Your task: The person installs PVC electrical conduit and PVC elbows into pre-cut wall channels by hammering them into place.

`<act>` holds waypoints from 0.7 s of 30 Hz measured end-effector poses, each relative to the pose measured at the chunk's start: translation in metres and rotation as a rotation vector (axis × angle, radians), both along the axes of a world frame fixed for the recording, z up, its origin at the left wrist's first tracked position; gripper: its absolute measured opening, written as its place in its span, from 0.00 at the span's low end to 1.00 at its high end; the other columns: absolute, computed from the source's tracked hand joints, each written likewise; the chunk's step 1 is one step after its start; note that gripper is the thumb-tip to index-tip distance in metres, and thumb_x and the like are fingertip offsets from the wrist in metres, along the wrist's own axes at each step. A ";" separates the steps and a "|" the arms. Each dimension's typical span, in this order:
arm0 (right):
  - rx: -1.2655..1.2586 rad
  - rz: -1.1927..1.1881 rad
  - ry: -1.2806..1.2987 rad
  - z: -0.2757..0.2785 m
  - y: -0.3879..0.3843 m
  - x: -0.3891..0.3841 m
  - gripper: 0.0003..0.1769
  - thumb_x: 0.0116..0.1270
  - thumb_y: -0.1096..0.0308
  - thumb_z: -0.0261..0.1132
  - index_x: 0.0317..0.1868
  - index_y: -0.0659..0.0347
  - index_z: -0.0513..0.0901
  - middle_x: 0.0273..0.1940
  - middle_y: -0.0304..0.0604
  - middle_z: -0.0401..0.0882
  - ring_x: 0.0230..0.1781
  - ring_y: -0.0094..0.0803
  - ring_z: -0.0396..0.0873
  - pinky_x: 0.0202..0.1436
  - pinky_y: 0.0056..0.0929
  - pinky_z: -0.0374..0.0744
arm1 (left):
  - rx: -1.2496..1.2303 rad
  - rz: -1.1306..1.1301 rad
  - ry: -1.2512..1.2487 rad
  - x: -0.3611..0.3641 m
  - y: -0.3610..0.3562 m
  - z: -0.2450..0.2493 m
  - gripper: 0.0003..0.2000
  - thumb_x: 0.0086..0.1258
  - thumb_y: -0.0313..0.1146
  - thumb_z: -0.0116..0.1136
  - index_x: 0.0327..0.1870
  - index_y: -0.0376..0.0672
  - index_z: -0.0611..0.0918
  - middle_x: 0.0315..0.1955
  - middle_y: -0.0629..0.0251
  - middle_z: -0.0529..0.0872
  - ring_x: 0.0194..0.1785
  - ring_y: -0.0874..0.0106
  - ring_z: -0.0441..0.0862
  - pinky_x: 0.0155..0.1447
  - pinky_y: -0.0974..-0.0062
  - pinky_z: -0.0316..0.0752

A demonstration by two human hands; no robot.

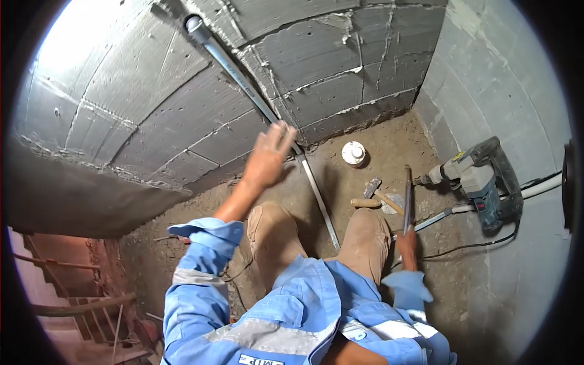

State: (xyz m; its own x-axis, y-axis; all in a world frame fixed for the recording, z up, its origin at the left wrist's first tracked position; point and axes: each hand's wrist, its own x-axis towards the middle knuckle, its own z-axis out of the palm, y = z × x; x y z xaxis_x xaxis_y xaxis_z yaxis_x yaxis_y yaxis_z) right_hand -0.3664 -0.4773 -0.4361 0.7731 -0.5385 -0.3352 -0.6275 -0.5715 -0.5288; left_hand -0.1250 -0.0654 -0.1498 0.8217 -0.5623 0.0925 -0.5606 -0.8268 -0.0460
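I see the pipe (243,84) behind the left fingers (283,135), a rod (408,198) in the right fingers (406,238), hammer (373,187) left of them, drill (482,182) right.

The floor (386,140) is carrying the items and is showing a rough, brown, dusty surface. A white container (353,154) is standing on the floor toward the far edge. Nearer the viewer, a hammer (385,199) is lying with its head pointing away, its wooden handle crossing above a trowel (366,202). The trowel is resting with its wooden grip to the left and its blade to the right. A narrow white pipe (318,201) is running from the far edge toward the viewer, left of these tools. At right, a black cable (474,246) is curving across the floor below a power drill (486,185); whether the drill is touching the floor is remaining unclear.
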 end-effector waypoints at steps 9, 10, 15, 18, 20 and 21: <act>0.152 0.601 0.009 0.247 0.066 0.045 0.19 0.62 0.60 0.68 0.47 0.65 0.80 0.40 0.64 0.83 0.45 0.62 0.81 0.48 0.52 0.77 | -0.479 -0.250 0.154 -0.058 -0.087 -0.089 0.48 0.57 0.43 0.73 0.79 0.47 0.59 0.75 0.46 0.62 0.80 0.48 0.55 0.79 0.40 0.52; 0.125 0.615 0.022 0.267 0.071 0.062 0.19 0.62 0.60 0.68 0.47 0.65 0.80 0.40 0.64 0.83 0.45 0.62 0.81 0.48 0.52 0.77 | -0.509 -0.237 0.149 -0.056 -0.091 -0.089 0.48 0.57 0.43 0.73 0.79 0.47 0.59 0.75 0.46 0.62 0.80 0.48 0.55 0.79 0.40 0.52; -0.277 1.073 0.085 0.368 0.116 0.170 0.16 0.63 0.58 0.70 0.43 0.62 0.81 0.35 0.62 0.83 0.40 0.63 0.81 0.43 0.54 0.77 | -0.673 -0.022 0.076 -0.006 -0.087 -0.094 0.32 0.56 0.38 0.71 0.64 0.42 0.75 0.61 0.50 0.76 0.72 0.51 0.67 0.79 0.42 0.50; -0.432 1.173 0.135 0.407 0.144 0.220 0.16 0.63 0.57 0.71 0.42 0.61 0.82 0.33 0.58 0.83 0.39 0.60 0.82 0.42 0.53 0.77 | -0.809 0.045 0.066 0.020 -0.072 -0.077 0.24 0.56 0.34 0.69 0.56 0.42 0.78 0.49 0.54 0.80 0.61 0.52 0.75 0.78 0.43 0.53; -0.450 1.197 0.162 0.426 0.160 0.248 0.18 0.64 0.55 0.71 0.42 0.60 0.82 0.32 0.57 0.83 0.37 0.60 0.81 0.40 0.53 0.76 | -0.858 0.087 0.108 0.039 -0.068 -0.070 0.23 0.56 0.32 0.68 0.54 0.42 0.79 0.47 0.55 0.81 0.60 0.53 0.76 0.78 0.44 0.53; -0.458 1.207 0.190 0.434 0.165 0.259 0.19 0.64 0.53 0.71 0.42 0.60 0.82 0.31 0.57 0.82 0.36 0.59 0.81 0.39 0.52 0.76 | -0.893 0.095 0.044 0.044 -0.067 -0.068 0.20 0.57 0.31 0.67 0.52 0.42 0.79 0.44 0.55 0.81 0.56 0.53 0.77 0.73 0.47 0.60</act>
